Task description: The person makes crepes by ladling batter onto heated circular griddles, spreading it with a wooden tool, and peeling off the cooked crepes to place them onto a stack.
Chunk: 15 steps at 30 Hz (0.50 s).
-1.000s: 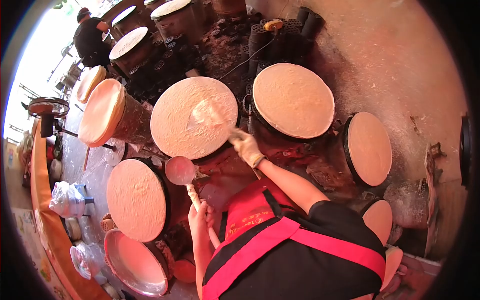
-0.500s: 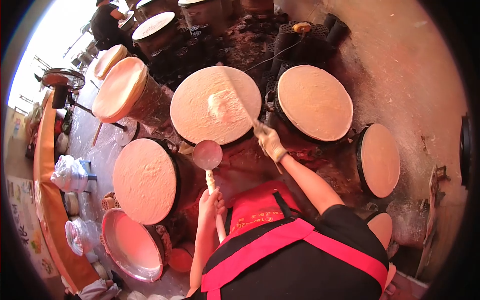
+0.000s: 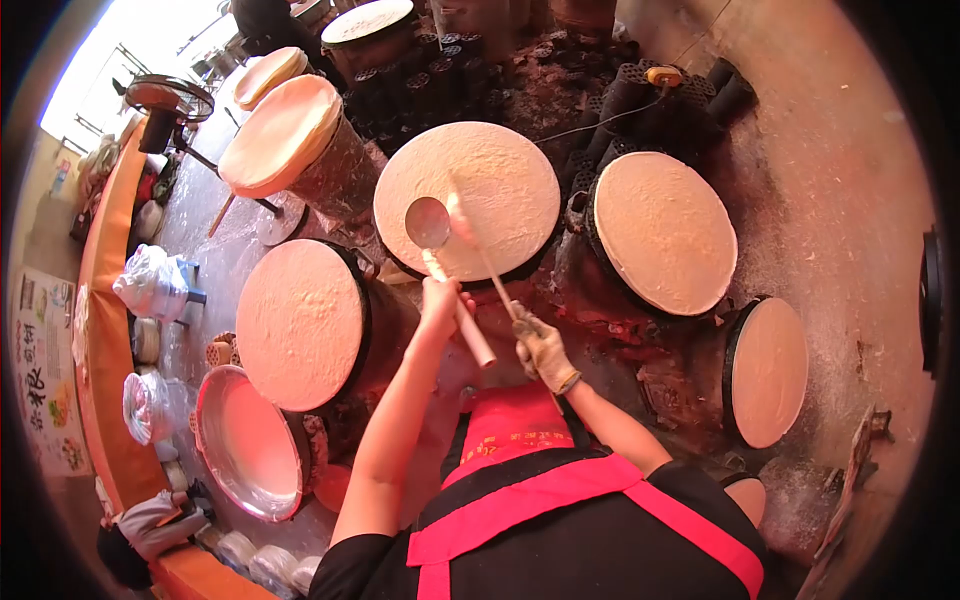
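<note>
My left hand (image 3: 440, 303) is closed around the thick handle of a ladle (image 3: 428, 223). The ladle's round bowl is over the near left part of the middle griddle (image 3: 520, 195), whose top is coated with pale batter. In a knitted work glove, my right hand (image 3: 543, 350) grips the thin stick of a batter spreader (image 3: 492, 265). The spreader's far end reaches onto the same griddle, where a small mound of batter (image 3: 459, 217) lies against it. Whether the ladle bowl touches the batter, I cannot tell.
Other coated round griddles stand to the right (image 3: 665, 235), far right (image 3: 768, 372) and left (image 3: 302, 325). A wide basin of batter (image 3: 248, 440) sits at lower left. Stacked flatbreads (image 3: 280, 135) lie beyond it. Black honeycomb briquettes (image 3: 620, 100) and a fan (image 3: 165, 100) are farther back.
The ladle has moved forward over the middle griddle. My right hand has come closer to my body, and the spreader's angle has changed. The batter mound looks smaller. The view has shifted.
</note>
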{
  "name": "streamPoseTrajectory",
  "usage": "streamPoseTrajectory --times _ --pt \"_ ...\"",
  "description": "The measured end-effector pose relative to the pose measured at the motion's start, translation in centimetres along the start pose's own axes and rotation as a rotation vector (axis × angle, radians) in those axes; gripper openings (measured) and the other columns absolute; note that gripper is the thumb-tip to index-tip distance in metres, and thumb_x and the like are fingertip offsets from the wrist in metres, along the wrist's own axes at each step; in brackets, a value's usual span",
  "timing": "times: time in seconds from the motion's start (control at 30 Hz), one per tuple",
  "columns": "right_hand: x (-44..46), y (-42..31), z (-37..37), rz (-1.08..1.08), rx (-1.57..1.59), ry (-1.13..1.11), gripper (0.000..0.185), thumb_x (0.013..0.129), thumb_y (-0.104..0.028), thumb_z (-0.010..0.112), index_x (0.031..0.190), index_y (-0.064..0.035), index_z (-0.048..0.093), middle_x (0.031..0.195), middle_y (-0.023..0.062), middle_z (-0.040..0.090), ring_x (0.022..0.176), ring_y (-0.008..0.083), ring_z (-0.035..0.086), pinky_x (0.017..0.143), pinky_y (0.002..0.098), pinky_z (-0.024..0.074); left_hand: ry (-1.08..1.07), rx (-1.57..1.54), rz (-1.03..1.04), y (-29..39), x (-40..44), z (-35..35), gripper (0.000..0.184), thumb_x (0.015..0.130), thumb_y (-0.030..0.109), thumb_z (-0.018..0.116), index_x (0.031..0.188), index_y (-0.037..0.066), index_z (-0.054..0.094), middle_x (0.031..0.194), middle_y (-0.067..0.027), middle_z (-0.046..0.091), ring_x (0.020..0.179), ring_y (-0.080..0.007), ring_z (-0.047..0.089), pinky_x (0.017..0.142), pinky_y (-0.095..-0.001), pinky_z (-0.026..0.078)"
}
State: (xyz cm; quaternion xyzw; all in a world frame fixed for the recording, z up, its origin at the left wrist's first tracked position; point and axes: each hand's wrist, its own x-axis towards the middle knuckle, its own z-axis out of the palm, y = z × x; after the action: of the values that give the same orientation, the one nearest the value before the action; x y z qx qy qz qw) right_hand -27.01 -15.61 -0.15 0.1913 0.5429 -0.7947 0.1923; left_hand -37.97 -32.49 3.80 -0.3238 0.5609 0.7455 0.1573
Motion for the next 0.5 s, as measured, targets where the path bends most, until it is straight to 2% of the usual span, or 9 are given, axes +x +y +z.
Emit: streamPoseTrajectory --times 0.07,0.1,0.17,0.23,0.3,0.33,0.37,0.43,0.5 --pt "-0.9 -1.1 0.9 0.153 0.080 -0.122 0.041 0.090 -0.036 0.063 0.130 -0.0267 0.056 0.054 -0.0060 0.043 0.037 0.0044 0.030 0.034 0.0227 0.0231 -0.111 -0.215 -0.101 -1.1 1.7 -0.1 0.010 0.084 -0.001 0.049 0.087 0.000 0.039 0.069 -0.0049 0.042 0.049 -0.0114 0.041 0.040 -0.0240 0.038" --pt "-1.0 -1.6 1.0 0.220 0.117 -0.165 0.041 0.090 -0.037 0.062 0.130 -0.0279 0.055 0.054 -0.0057 0.044 0.037 0.0047 0.030 0.034 0.0229 0.0231 -0.146 -0.468 -0.200 0.1 1.2 -0.2 0.008 0.087 -0.001 0.046 0.087 0.000 0.038 0.069 -0.0041 0.040 0.050 -0.0089 0.038 0.040 -0.0216 0.035" --pt "-0.8 -2.9 -0.2 0.155 0.027 -0.171 0.042 0.090 -0.037 0.062 0.131 -0.0275 0.054 0.054 -0.0058 0.044 0.036 0.0047 0.030 0.034 0.0226 0.0235 -0.560 -1.232 -0.619 3.4 -0.8 -3.8 0.004 0.093 0.001 0.042 0.093 -0.002 0.040 0.070 -0.0028 0.040 0.051 -0.0076 0.037 0.040 -0.0190 0.032" --pt "-0.3 -4.9 -1.3 -0.037 -0.030 -0.062 0.041 0.090 -0.036 0.063 0.128 -0.0258 0.056 0.053 -0.0068 0.042 0.036 0.0042 0.031 0.032 0.0224 0.0237 -0.626 -1.066 -0.599 5.4 -3.9 -6.4 0.005 0.095 0.003 0.045 0.098 -0.001 0.042 0.066 0.0007 0.037 0.049 -0.0040 0.034 0.036 -0.0154 0.029" --pt "0.9 -5.8 -2.1 -0.019 0.063 0.212 0.040 0.090 -0.037 0.063 0.128 -0.0247 0.057 0.051 -0.0082 0.039 0.034 0.0040 0.028 0.030 0.0226 0.0215 -0.581 -0.756 -0.303 5.2 -6.7 -7.5 0.010 0.096 0.006 0.046 0.104 0.001 0.042 0.067 0.0017 0.036 0.047 -0.0026 0.031 0.032 -0.0143 0.025" --pt "0.7 -5.7 -2.7 0.009 -0.049 0.152 0.041 0.090 -0.031 0.064 0.128 -0.0191 0.056 0.060 -0.0044 0.049 0.045 0.0029 0.042 0.039 0.0209 0.0378 -0.517 -0.704 -0.328 5.3 -7.4 -7.5 0.009 0.096 0.006 0.046 0.103 0.001 0.042 0.066 0.0020 0.036 0.046 -0.0024 0.031 0.032 -0.0141 0.025" --pt "6.1 2.6 -4.9 -0.470 0.103 0.037 0.040 0.092 -0.022 0.062 0.130 -0.0111 0.055 0.088 0.0058 0.065 0.080 0.0080 0.061 0.070 0.0218 0.0511 -0.458 -0.651 -0.346 5.4 -7.7 -7.7 0.008 0.096 0.006 0.046 0.102 0.002 0.042 0.065 0.0023 0.036 0.046 -0.0022 0.030 0.032 -0.0139 0.024" --pt "1.7 3.1 -3.0 -0.435 -0.362 -0.042 0.041 0.092 -0.013 0.060 0.131 -0.0023 0.052 0.125 0.0126 0.058 0.119 0.0143 0.051 0.099 0.0251 0.0403 -0.460 -0.697 -0.488 4.9 -6.7 -9.1 0.006 0.096 0.006 0.047 0.098 0.003 0.042 0.066 0.0026 0.036 0.046 -0.0019 0.031 0.032 -0.0142 0.024" --pt "-1.7 2.0 -1.0 -0.292 -0.551 -0.176 0.044 0.090 -0.008 0.062 0.131 0.0001 0.051 0.134 0.0115 0.052 0.126 0.0154 0.046 0.103 0.0265 0.0358 -0.420 -0.624 -0.432 3.6 -7.8 -10.3 0.005 0.096 0.007 0.047 0.097 0.004 0.042 0.067 0.0028 0.037 0.046 -0.0013 0.031 0.033 -0.0138 0.024"
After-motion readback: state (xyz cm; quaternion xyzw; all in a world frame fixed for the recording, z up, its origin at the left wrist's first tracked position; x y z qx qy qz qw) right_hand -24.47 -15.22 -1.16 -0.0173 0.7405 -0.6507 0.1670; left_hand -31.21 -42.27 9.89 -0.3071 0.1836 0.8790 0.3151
